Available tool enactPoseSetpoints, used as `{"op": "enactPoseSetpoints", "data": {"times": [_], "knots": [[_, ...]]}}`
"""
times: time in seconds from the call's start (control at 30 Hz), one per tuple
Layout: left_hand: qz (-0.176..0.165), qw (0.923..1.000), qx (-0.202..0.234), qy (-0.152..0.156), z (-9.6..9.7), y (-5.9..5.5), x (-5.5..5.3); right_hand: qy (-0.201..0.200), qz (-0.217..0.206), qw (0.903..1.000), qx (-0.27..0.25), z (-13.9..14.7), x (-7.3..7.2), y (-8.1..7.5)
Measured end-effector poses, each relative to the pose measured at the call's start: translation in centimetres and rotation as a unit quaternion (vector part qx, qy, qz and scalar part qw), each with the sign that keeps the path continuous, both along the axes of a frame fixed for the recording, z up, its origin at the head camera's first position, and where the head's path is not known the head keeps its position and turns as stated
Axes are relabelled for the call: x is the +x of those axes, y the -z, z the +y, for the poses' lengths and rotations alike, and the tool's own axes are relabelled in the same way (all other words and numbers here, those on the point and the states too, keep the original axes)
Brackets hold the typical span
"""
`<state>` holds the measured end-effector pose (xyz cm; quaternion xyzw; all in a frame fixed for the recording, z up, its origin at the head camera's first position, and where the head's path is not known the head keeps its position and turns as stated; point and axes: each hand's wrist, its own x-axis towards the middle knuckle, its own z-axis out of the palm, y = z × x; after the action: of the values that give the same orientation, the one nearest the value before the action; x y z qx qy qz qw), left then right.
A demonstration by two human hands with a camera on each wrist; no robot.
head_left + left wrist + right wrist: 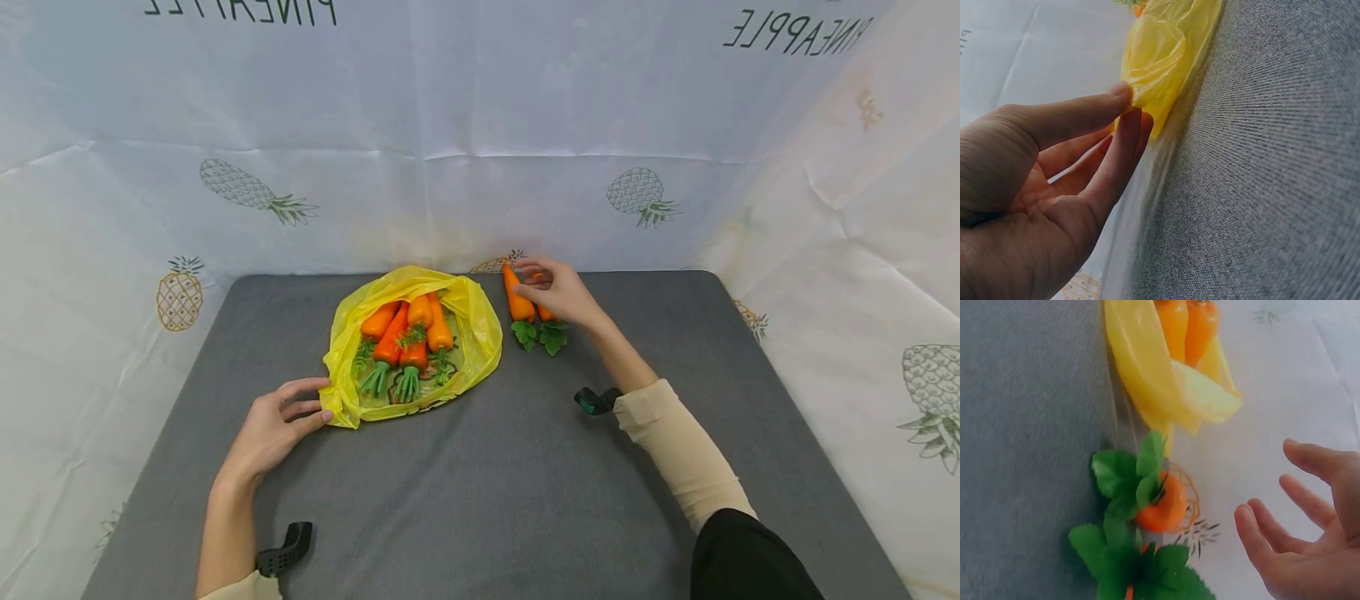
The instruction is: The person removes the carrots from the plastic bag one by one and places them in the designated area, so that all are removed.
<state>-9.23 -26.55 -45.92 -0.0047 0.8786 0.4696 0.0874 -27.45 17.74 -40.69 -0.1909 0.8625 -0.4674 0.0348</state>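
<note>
A yellow plastic bag [480, 312] lies with its mouth spread wide. Inside it are several toy carrots [440, 335] with green tops, some orange and some redder. My left hand [272, 429] pinches the bag's near left edge between thumb and fingers; in the left wrist view the thin yellow film [1157, 62] bunches at the fingertips. To the right of the bag, two more orange carrots [517, 296] lie side by side, their leafy green tops [553, 337] toward me. Over them hovers my right hand [558, 289], fingers parted and partly covering one carrot. The right wrist view shows nothing between those fingers.
A grey cloth-covered table [480, 500] bears everything, its far edge just behind the bag and carrots. White curtains [480, 100] printed with pineapples hang behind and at both sides. A dark wrist device [596, 402] sticks out from the right forearm.
</note>
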Motion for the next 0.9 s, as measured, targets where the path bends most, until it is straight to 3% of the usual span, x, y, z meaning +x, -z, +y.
{"op": "enactPoseSetpoints", "data": {"times": [0.47,0.67,0.9], "knots": [[0.003,1.0000,-0.003,0.000,0.0,0.2,-0.1,-0.043,0.017,0.9986,-0.025,-2.8,0.0,-0.4],[0.006,0.9999,0.008,0.003,0.0,-0.1,0.1,-0.058,0.036,0.9977,-0.010,-4.3,0.1,-0.3],[0.005,0.9998,0.020,0.005,0.0,-0.1,0.2,-0.067,0.027,0.9974,-0.006,-6.3,0.3,-0.4]]}}
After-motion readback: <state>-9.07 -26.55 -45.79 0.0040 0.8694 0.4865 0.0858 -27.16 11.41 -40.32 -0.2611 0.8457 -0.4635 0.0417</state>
